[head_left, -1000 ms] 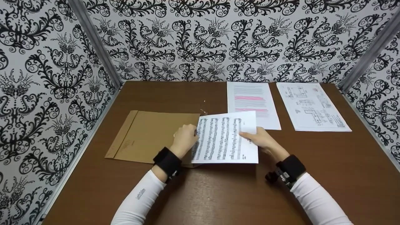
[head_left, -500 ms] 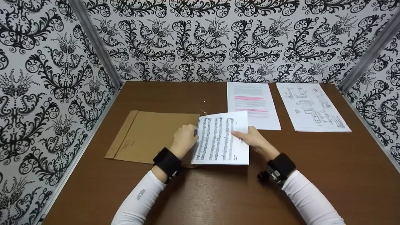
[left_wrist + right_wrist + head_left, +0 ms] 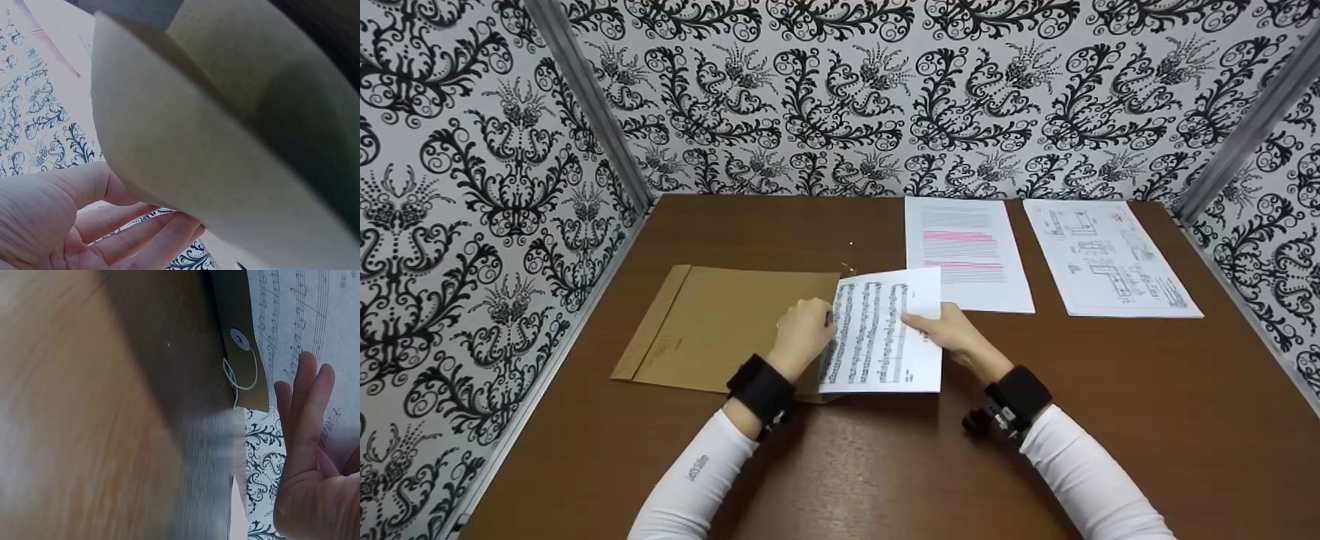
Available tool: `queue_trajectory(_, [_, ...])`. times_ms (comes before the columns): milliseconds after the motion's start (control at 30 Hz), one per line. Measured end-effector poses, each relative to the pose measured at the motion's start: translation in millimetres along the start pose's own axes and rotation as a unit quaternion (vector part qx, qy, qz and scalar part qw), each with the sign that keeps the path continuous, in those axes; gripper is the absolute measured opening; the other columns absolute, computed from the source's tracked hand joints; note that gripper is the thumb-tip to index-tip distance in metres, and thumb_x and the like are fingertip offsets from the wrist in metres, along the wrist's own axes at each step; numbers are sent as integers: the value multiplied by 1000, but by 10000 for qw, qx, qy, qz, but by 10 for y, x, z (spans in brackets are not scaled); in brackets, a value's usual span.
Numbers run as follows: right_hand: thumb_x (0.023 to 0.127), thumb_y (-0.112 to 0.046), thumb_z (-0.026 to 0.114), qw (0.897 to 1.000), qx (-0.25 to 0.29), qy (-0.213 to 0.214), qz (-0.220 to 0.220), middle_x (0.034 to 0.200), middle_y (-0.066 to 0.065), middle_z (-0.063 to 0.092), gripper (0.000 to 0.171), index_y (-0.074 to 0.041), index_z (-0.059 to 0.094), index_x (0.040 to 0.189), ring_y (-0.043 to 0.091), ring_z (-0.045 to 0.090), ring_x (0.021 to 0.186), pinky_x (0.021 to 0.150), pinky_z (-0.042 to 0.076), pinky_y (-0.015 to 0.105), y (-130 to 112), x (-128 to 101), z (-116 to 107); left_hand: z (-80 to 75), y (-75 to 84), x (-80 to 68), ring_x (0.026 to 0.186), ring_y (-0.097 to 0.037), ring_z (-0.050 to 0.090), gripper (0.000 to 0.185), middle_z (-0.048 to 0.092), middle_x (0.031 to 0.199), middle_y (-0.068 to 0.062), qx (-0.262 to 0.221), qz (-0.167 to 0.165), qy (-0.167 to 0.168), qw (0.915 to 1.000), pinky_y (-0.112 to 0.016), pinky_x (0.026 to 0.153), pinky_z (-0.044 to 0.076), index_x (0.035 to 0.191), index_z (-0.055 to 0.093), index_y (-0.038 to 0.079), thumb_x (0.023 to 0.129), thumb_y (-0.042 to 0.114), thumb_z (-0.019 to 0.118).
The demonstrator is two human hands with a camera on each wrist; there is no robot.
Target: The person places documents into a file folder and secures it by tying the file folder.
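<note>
— What is seen nearest the camera?

— A sheet of music [image 3: 881, 337] is held at its right edge by the right hand [image 3: 952, 334], thumb on top and fingers beneath. Its left part is already hidden inside the mouth of a brown envelope [image 3: 720, 322], which lies flat on the table [image 3: 885, 465]. The greater part of the sheet is judged to be outside yet.

— And the left hand?

— The left hand [image 3: 802, 337] is placed at the envelope's open end; in the left wrist view the upper flap [image 3: 225, 140] is seen lifted over loosely curled fingers, so the mouth is held open. A string-and-button clasp [image 3: 240, 339] is shown unfastened beside the music.

— What is left, farther back?

— Two more pages lie well apart from the envelope, untouched: a text page with pink highlighting [image 3: 964, 251] and, to its right, a sheet of drawings [image 3: 1106, 255]. The insertion is judged partly done, and the closing not yet begun.
</note>
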State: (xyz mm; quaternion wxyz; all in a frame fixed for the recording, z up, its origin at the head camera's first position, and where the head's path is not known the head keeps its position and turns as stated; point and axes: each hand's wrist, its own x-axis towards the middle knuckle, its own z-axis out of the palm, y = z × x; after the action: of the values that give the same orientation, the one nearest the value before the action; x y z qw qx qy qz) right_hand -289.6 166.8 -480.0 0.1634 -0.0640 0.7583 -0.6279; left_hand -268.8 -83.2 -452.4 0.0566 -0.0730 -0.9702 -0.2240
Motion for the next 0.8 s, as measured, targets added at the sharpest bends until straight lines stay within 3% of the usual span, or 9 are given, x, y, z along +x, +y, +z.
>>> queue_trajectory(233, [102,-14,60,9999,135,18,42,108,13,78,40,5,57,138,15,78,80,70,64,30,0,25,93,-4,0,-1,78,-32,72,5,78,92,-15,-29,-7,-48,10000,-46,62,56,89,75,3,88,6,71])
queue_trajectory(633, [101,-13,62,9996,253,104,82,105,13,78,40,6,58,135,13,77,78,68,64,29,13,95,184,-17,4,3,79,-34,73,9,77,90,-16,10,-69,-37,10000,-47,62,55,80,71,4,88,7,72])
queue_trajectory(800, [101,-13,62,9996,243,119,80,111,18,77,40,6,58,136,14,77,79,69,64,29,26,125,208,-18,-3,15,80,-33,73,5,77,92,-15,16,-56,-48,10000,-46,63,56,86,74,5,88,9,73])
